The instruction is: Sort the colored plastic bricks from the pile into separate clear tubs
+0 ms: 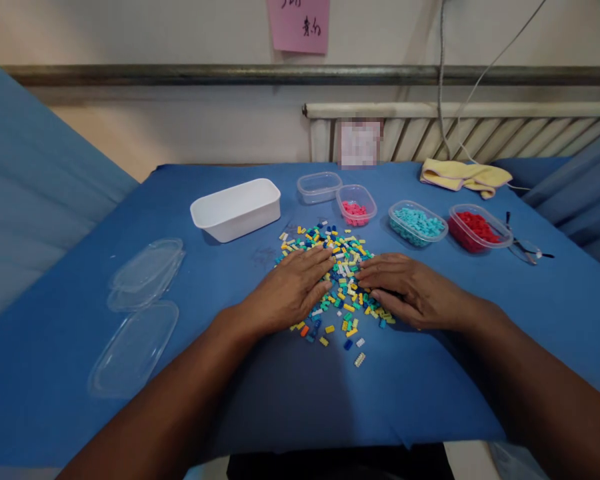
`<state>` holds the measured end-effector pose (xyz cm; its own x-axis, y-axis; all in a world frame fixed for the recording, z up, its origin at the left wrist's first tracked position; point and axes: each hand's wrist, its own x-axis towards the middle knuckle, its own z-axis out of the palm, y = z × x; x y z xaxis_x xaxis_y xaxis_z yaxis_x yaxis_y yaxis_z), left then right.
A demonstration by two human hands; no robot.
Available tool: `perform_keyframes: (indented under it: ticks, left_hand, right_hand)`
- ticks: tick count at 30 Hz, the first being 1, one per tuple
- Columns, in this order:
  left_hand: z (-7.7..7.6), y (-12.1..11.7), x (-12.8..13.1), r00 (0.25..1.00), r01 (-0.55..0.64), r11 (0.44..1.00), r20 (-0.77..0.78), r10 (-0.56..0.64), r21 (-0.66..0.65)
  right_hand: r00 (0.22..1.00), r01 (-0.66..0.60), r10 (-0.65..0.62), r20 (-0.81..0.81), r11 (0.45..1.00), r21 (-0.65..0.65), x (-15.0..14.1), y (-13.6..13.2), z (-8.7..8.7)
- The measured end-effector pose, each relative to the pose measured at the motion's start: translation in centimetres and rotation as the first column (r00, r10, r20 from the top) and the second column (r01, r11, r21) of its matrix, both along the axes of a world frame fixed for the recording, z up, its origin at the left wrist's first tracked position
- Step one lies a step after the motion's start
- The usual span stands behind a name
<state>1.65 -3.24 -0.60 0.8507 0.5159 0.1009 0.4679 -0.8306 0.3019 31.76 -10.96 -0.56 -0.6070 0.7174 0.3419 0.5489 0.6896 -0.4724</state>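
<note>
A loose pile of small toy building bricks in yellow, white, blue and green is spread over the blue cloth. On the pile's left side lies my left hand, flat with its fingers stretched out, touching the bricks. My right hand rests against the right side, fingers extended and pointing left. Neither hand grips a brick; those under the palms are hidden. A few stray bricks, among them an orange one and a pale one, lie nearer to me.
Behind the pile stand a white tub, a clear container, and containers of pink bricks, turquoise bricks and red bricks. Clear lids lie left. Glasses and a yellow cloth are at right.
</note>
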Motion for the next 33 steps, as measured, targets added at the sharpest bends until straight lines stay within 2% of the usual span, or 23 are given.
perform_keyframes:
  ticks: [4,8,12,15,18,22,26,28,30,32,33]
  left_hand:
    - [0.4,-0.5,0.2,0.991,0.119,0.993,0.062,-0.120,0.021]
    - [0.7,-1.6,0.8,0.969,0.243,0.970,0.050,-0.242,-0.008]
    - [1.0,-2.0,1.0,0.957,0.274,0.961,0.090,-0.276,0.025]
    - [1.2,-1.6,0.8,0.957,0.181,0.978,0.212,-0.199,0.099]
    - [1.3,-1.1,0.7,0.927,0.039,0.991,0.364,-0.084,0.131]
    - [1.2,-0.8,0.7,0.875,-0.151,0.985,0.474,0.093,0.086]
    - [1.1,-0.4,0.3,0.845,-0.243,0.970,0.494,0.202,0.018]
    - [1.0,-0.1,0.1,0.835,-0.264,0.964,0.497,0.236,-0.015]
    - [1.0,0.1,-0.1,0.821,-0.277,0.960,0.508,0.262,-0.048]
    - [0.9,0.2,-0.3,0.795,-0.290,0.953,0.532,0.292,-0.091]
    - [0.9,0.2,-0.4,0.779,-0.295,0.949,0.546,0.308,-0.114]
  right_hand:
    - [0.999,0.029,-0.029,0.031,0.999,0.018,0.3,0.2,0.1]
    - [1.000,0.011,-0.011,-0.012,1.000,0.010,0.1,0.2,0.0]
    - [1.000,-0.018,0.019,-0.022,1.000,0.013,0.0,0.1,0.0]
    - [0.998,0.053,-0.053,-0.020,0.998,0.033,0.2,0.2,-0.2]
    - [0.990,0.138,-0.136,-0.035,0.988,0.075,-0.1,0.6,-1.0]
    - [0.983,0.184,-0.183,-0.023,0.975,0.121,-1.6,1.4,-2.0]
    - [0.971,0.209,-0.219,0.094,0.972,0.108,-3.2,2.2,-2.0]
    - [0.964,0.227,-0.235,0.125,0.971,0.075,-3.7,2.4,-1.7]
    - [0.963,0.262,-0.262,0.060,0.965,0.004,-3.8,2.2,-1.5]
    - [0.930,0.314,-0.337,-0.144,0.935,-0.163,-3.6,1.8,-1.3]
    - [0.877,0.316,-0.395,-0.275,0.904,-0.290,-3.4,1.6,-1.2]
